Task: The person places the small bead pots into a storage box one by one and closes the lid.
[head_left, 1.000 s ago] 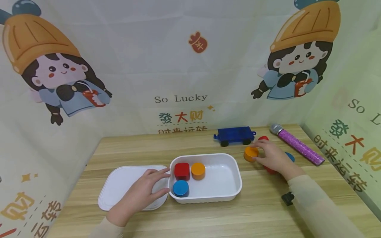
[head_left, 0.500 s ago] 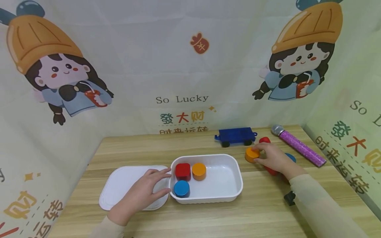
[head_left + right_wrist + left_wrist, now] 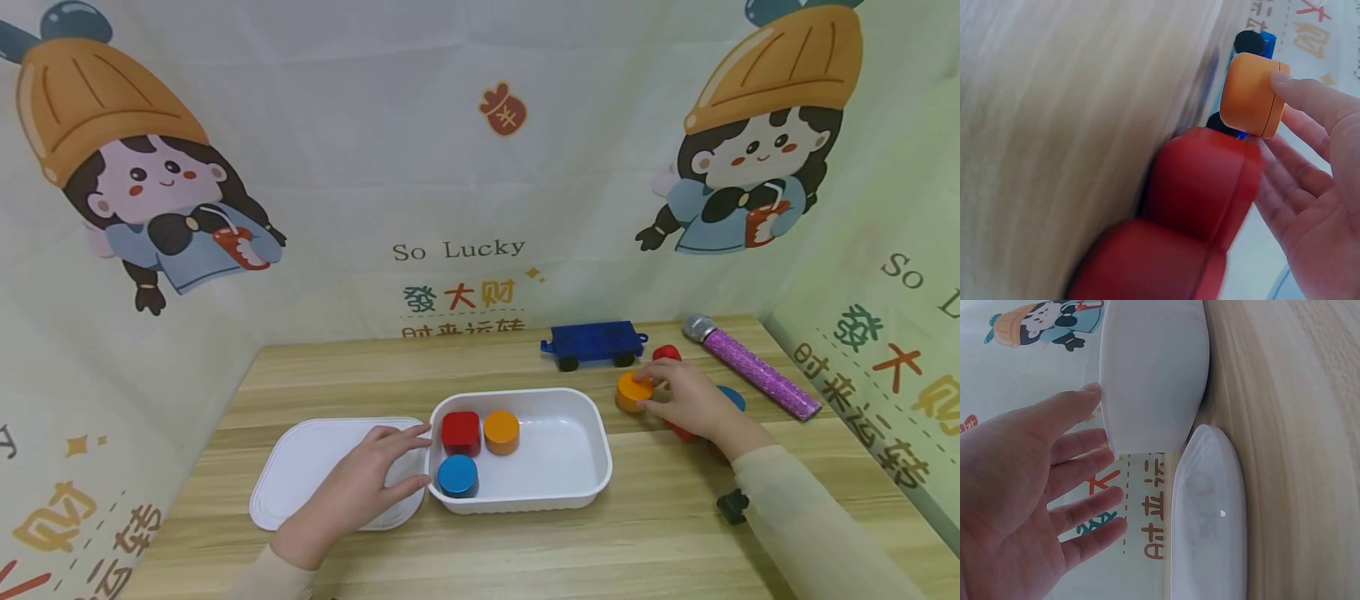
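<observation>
In the head view, my left hand [image 3: 348, 492] rests spread over a white lid [image 3: 296, 467], its fingertips touching the left rim of a white container [image 3: 555, 502]. That container holds a red block [image 3: 460, 432], an orange round block [image 3: 502, 432] and a blue round block [image 3: 457, 476]. My right hand [image 3: 697, 404] pinches another orange round block [image 3: 632, 392] between thumb and forefinger, right of the container. The right wrist view shows the thumb on this orange block [image 3: 1250, 94], with two red blocks [image 3: 1197, 181] nearby. The left wrist view has the fingers extended by the container wall [image 3: 1154, 375].
Behind the container stands a blue toy wagon [image 3: 594, 342]. A pink glittery microphone [image 3: 757, 369] lies at the back right. Another red block [image 3: 666, 353] and a partly hidden blue block [image 3: 731, 397] are around my right hand; a small black object [image 3: 732, 505] is by the sleeve.
My right forefinger has come down onto the orange block, which has barely shifted. My left hand has stayed at the container's rim. The head view has shifted slightly.
</observation>
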A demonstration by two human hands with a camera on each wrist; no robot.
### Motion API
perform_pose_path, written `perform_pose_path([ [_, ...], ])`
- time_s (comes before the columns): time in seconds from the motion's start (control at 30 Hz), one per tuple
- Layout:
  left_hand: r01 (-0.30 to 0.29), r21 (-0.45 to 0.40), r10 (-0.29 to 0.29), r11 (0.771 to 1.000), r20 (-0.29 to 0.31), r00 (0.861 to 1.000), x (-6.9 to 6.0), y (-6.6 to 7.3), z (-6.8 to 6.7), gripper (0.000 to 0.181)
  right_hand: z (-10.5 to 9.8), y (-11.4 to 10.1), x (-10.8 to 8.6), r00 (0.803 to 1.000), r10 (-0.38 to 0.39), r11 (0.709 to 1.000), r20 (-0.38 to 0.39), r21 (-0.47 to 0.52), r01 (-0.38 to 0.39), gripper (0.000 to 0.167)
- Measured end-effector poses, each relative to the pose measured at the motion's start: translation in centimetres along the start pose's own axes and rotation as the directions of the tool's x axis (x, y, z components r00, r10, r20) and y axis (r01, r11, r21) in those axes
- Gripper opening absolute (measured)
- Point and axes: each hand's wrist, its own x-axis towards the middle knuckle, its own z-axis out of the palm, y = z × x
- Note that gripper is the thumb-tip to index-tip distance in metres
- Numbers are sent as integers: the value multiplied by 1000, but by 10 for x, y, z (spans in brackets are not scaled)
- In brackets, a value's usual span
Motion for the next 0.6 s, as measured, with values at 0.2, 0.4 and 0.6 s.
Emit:
perform_pose_path([
  [0.2,-7,-1,7,1000,-4,1000,0,0,1,49,-7,-13,-6,1000,-1,1000,-23,19,1,40],
  [0.4,-21,3,21,1000,-13,1000,-1,0,0,50,-18,-35,-10,996,-46,998,-81,35,49,40],
  [0.6,-17,1,17,1000,-12,1000,-1,-1,1,50,-22,-66,-15,997,-50,997,-62,60,54,39],
])
